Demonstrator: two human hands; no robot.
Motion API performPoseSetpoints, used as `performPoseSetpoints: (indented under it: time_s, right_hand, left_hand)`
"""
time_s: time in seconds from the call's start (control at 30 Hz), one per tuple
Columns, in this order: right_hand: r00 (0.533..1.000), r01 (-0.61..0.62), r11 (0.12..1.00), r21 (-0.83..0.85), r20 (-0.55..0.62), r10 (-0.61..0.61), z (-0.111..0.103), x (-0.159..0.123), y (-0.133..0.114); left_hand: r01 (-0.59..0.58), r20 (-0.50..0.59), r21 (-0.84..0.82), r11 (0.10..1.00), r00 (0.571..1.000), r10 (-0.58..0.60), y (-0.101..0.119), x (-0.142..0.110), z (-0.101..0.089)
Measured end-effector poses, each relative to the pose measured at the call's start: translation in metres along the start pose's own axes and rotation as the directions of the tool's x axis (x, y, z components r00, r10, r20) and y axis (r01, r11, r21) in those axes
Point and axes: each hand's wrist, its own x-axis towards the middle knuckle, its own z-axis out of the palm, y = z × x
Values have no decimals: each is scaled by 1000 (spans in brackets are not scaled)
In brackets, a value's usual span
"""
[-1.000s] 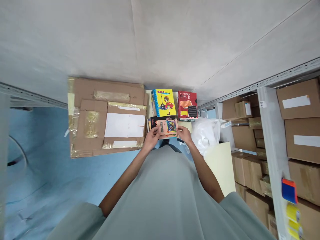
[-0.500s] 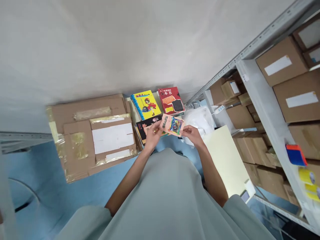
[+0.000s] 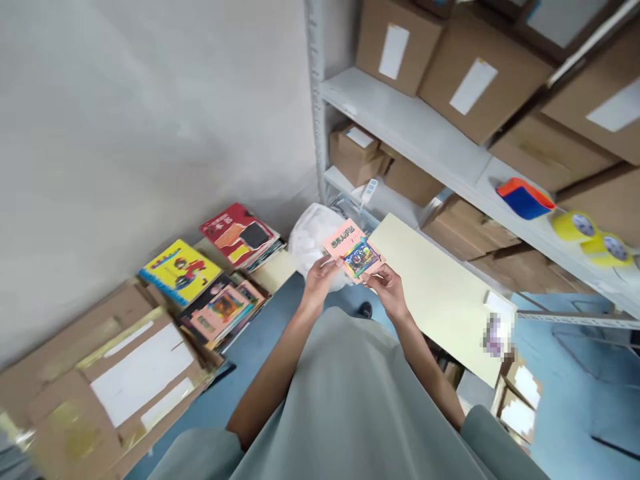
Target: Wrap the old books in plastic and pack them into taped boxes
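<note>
A thin pink book [image 3: 352, 248] with a colourful picture on its cover is held up in front of me, tilted. My left hand [image 3: 321, 280] grips its lower left edge, thumb on the cover. At the lower right corner, the fingers of my right hand [image 3: 388, 288] are closed on the same book. To the left lie stacks of books: a yellow book [image 3: 183, 272] with a cartoon figure, a red book [image 3: 239, 233], and another pink book [image 3: 220, 312] on top of a pile. Behind the held book is a white plastic bag [image 3: 311, 233].
A pale yellow tabletop [image 3: 430, 287] stretches out on my right. Beyond it, a grey metal shelf [image 3: 400, 127] carries cardboard boxes [image 3: 467, 73], rolls of yellow tape [image 3: 575, 227] and a blue-orange item [image 3: 525, 199]. A large taped carton [image 3: 65, 400] sits at lower left.
My view has turned to the right, toward the shelf and pale table. Both hands have carried the pink book away from the book stacks, leaving a similar pink book visible there.
</note>
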Motion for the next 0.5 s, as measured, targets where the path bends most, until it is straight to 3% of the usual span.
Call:
performPoseSetpoints:
  time_s: [0.13, 0.23, 0.37, 0.5]
  right_hand:
    - [998, 5, 1000, 24, -59, -3, -86, 3, -1]
    - [986, -33, 999, 27, -160, 37, -154, -3, -5]
    - [967, -39, 997, 63, -250, 54, -224, -20, -2]
    - [960, -15, 993, 115, -275, 46, -257, -31, 11]
  left_hand:
    - [-27, 152, -82, 996, 988, 39, -5, 8, 99]
    - [-14, 262, -9, 1000, 965, 16, -3, 16, 157]
    - [-48, 388, 158, 986, 922, -18, 1, 28, 213]
    - [-115, 465, 267, 957, 885, -23, 3, 34, 252]
